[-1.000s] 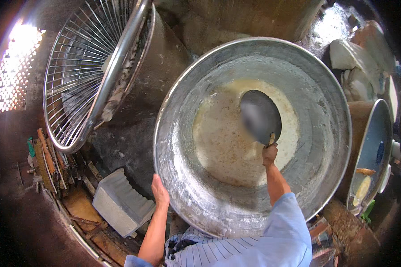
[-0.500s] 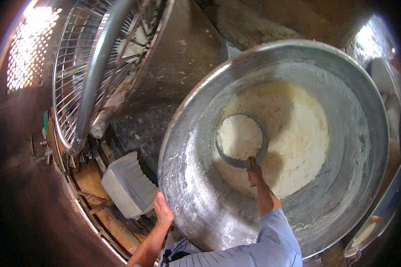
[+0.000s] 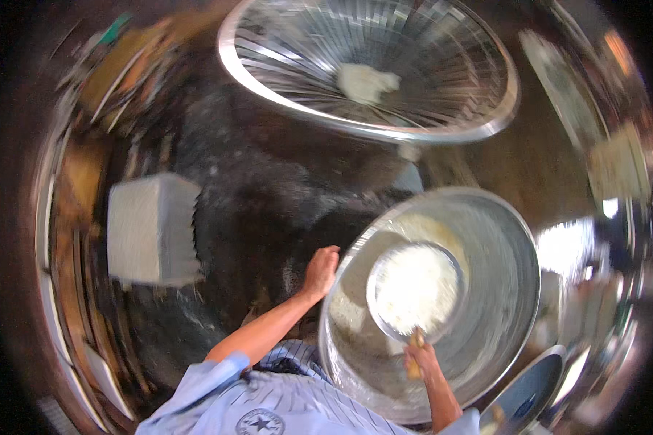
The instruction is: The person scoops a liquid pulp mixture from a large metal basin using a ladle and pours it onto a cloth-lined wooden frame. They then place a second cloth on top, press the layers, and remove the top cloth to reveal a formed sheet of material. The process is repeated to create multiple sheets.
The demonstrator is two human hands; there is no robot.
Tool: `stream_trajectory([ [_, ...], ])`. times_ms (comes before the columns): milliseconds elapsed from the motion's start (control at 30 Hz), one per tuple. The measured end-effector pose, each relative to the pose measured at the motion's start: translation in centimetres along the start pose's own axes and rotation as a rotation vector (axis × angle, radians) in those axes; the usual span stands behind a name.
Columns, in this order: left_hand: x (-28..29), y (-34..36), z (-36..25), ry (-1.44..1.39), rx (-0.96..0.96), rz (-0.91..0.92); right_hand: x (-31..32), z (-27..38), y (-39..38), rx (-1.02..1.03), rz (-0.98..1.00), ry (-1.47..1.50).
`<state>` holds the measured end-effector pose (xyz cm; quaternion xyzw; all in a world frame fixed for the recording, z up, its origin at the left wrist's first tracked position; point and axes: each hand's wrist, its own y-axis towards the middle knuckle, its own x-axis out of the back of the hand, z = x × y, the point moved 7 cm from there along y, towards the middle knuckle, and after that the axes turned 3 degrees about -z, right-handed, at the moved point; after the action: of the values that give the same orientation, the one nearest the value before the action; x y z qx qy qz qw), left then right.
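My right hand (image 3: 422, 362) is closed round the short wooden handle of a round metal scoop (image 3: 374, 293). The scoop is heaped with a white, grainy mass (image 3: 417, 290), and it hangs over the inside of a large, deep metal tub (image 3: 499, 272). More pale stuff shows low in the tub, partly hidden by the scoop. At the tub's left rim my left hand (image 3: 321, 274) is closed, its fingers against the edge.
Beyond the tub stands a wide, slatted metal basket (image 3: 232, 54) with a white lump (image 3: 368, 83) in it. A pale box (image 3: 154, 230) sits on the dark, wet floor to the left. A dark round lid or pan (image 3: 533, 388) leans at the lower right.
The filled scoop has come up from the pale mass toward the rim. My view has swung left, so the slatted basket now lies ahead. My left hand stays at the tub's rim.
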<state>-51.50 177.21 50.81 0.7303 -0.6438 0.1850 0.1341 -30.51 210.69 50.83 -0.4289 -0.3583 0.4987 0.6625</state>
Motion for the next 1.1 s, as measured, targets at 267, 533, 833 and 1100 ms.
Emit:
stream_trajectory([
  [267,17.3,-5.4,16.9,0.061,0.593,-0.224,-2.4,12.5,-15.9,0.235,-0.104,-0.838],
  [533,41.6,-17.5,42.4,-0.049,0.880,-0.681,-24.5,8.7,-11.4,-0.031,0.221,-0.667],
  [833,53.8,-18.3,51.6,0.220,1.042,-0.466,-72.9,-7.1,-2.2,0.042,0.607,-0.761],
  [1100,56.9,-14.4,52.8,0.438,1.044,-0.088,-101.0,-22.2,9.4,-0.025,0.804,-0.747],
])
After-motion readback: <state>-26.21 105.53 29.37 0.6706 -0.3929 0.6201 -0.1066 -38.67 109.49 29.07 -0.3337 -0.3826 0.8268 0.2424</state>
